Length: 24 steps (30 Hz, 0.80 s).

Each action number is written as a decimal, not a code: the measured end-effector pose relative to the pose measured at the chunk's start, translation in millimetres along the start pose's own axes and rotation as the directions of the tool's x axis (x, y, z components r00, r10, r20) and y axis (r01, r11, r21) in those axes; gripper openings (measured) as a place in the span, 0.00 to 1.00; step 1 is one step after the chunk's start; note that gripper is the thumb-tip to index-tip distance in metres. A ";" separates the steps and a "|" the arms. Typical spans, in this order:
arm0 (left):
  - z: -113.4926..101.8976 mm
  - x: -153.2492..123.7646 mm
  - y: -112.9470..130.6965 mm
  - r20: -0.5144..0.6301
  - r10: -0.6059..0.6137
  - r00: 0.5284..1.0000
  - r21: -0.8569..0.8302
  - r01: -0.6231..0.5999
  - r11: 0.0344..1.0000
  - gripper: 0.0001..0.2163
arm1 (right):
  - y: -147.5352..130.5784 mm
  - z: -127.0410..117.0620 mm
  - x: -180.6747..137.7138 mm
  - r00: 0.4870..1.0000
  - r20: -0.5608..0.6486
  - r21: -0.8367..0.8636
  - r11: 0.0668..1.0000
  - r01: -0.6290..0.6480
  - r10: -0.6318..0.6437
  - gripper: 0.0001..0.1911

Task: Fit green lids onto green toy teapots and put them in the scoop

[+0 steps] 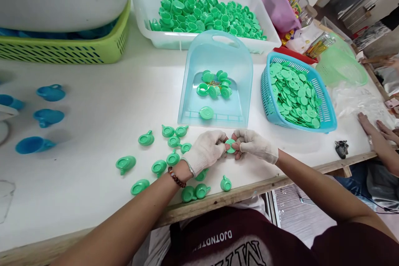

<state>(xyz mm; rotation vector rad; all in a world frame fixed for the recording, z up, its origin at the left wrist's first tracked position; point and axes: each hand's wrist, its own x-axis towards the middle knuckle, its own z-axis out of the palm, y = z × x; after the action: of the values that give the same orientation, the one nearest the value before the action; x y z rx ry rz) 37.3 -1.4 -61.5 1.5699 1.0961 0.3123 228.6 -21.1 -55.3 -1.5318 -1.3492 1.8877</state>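
Between both hands is a small round green plastic saucer (pixel 230 146), pinched at its edges by the fingertips. My left hand (pixel 207 149), in a white fingerless glove, is closed on its left side. From the other side my right hand (pixel 254 144), gloved the same way, grips it; whether a cup is behind it is hidden. Several green toy cups (pixel 158 168) lie loose on the table around my left wrist. Just beyond the hands lies a translucent blue scoop (pixel 193 66) with several green cups and a green saucer piece (pixel 206 112) in it.
A blue basket (pixel 330 120) full of green saucers stands to the right. Behind the scoop is a white tub (pixel 149 39) of green cups. Blue cups (pixel 50 92) and a green basket (pixel 115 52) are at left. Another person's hands (pixel 368 126) rest at far right.
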 end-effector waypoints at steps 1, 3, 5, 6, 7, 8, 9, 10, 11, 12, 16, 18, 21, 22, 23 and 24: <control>0.5 -0.1 1.4 -0.001 -0.015 1.000 -0.021 0.015 1.000 0.05 | -0.6 0.1 0.3 1.000 0.014 0.004 1.000 -0.010 0.010 0.21; 1.4 0.9 4.5 -0.015 -0.043 0.999 -0.042 0.043 0.998 0.04 | -3.1 -0.2 2.9 0.999 0.024 -0.011 0.999 -0.047 0.047 0.19; 2.0 2.8 7.2 -0.018 -0.082 0.996 -0.065 0.080 0.995 0.04 | -8.2 -2.4 7.1 0.993 0.049 -0.038 0.994 -0.103 0.105 0.17; 2.1 3.6 8.0 -0.011 -0.107 0.994 -0.083 0.105 0.991 0.04 | -11.7 -4.3 9.2 0.987 0.076 -0.044 0.990 -0.138 0.141 0.16; 2.0 4.1 8.3 0.005 -0.124 0.992 -0.098 0.124 0.987 0.04 | -15.8 -6.6 11.1 0.978 0.113 -0.045 0.984 -0.173 0.177 0.16; 1.7 4.1 8.1 0.024 -0.131 0.991 -0.109 0.133 0.985 0.04 | -20.3 -9.0 12.6 0.965 0.154 -0.045 0.977 -0.207 0.211 0.16; 1.1 3.7 7.4 0.043 -0.126 0.991 -0.118 0.130 0.984 0.04 | -24.7 -11.1 13.8 0.952 0.189 -0.049 0.971 -0.235 0.240 0.15; 0.3 2.9 6.4 0.054 -0.111 0.992 -0.122 0.117 0.986 0.04 | -28.6 -12.7 14.5 0.941 0.212 -0.058 0.965 -0.256 0.262 0.14; -0.5 1.9 5.2 0.058 -0.087 0.995 -0.115 0.093 0.989 0.04 | -31.8 -13.5 14.9 0.934 0.221 -0.070 0.960 -0.270 0.279 0.13; -1.3 0.7 4.1 0.052 -0.058 0.997 -0.099 0.063 0.993 0.04 | -33.8 -13.3 15.1 0.932 0.218 -0.083 0.957 -0.278 0.290 0.13; -1.0 -1.8 3.6 -0.010 0.025 1.000 0.056 -0.024 0.998 0.05 | -30.3 -4.7 14.8 0.952 0.131 -0.104 0.959 -0.265 0.278 0.12; 0.8 -0.6 6.4 -0.031 0.009 0.999 0.142 -0.004 0.990 0.06 | -25.7 0.7 14.6 0.965 0.076 -0.113 0.964 -0.240 0.250 0.09; 3.3 1.5 10.5 -0.047 -0.034 0.998 0.214 0.043 0.976 0.08 | -21.3 4.8 14.0 0.975 0.021 -0.138 0.966 -0.218 0.223 0.06; 3.8 1.7 10.8 -0.051 -0.036 0.998 0.219 0.046 0.975 0.08 | -20.6 4.8 13.8 0.975 0.019 -0.140 0.966 -0.218 0.222 0.05; 4.0 1.7 10.5 -0.050 -0.029 0.998 0.213 0.039 0.976 0.08 | -20.1 4.1 13.6 0.974 0.030 -0.136 0.967 -0.217 0.223 0.05; 4.3 1.7 9.7 -0.047 -0.017 0.999 0.200 0.026 0.979 0.08 | -19.7 3.1 13.6 0.973 0.053 -0.125 0.968 -0.216 0.223 0.06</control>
<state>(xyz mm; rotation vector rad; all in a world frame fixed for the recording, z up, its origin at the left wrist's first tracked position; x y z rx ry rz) 45.8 -2.1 -55.0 1.7341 1.2092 0.2287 215.6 -2.7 -46.5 -1.7558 -1.3921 2.0381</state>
